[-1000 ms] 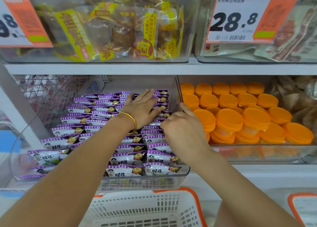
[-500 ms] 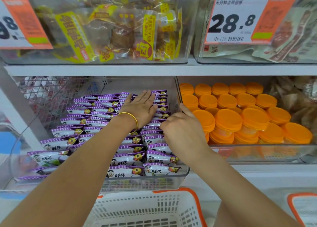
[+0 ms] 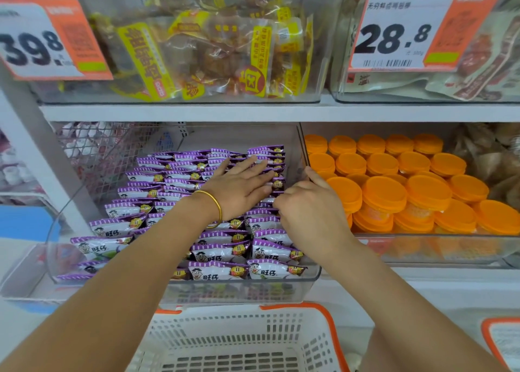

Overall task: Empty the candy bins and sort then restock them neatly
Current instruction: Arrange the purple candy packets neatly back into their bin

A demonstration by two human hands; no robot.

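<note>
A clear plastic bin [image 3: 311, 280] on the middle shelf holds several rows of purple-and-white candy packets [image 3: 219, 252]. My left hand [image 3: 240, 184], with a gold bangle on the wrist, lies flat with fingers spread on top of the packets near the back right of the bin. My right hand [image 3: 308, 211] is curled over the right-hand row, fingers tucked down among the packets by the bin's right wall; what the fingertips touch is hidden.
A neighbouring clear bin [image 3: 439, 249] to the right holds several orange-lidded cups [image 3: 384, 193]. The upper shelf carries bins of yellow-labelled snacks [image 3: 197, 59] with price tags [image 3: 399, 28]. A white basket with orange rim [image 3: 239, 340] sits below. A wire mesh panel [image 3: 92, 152] stands left.
Both hands stay on the packets. The left hand has slid slightly forward and right over the back rows. The right hand barely shifts.
</note>
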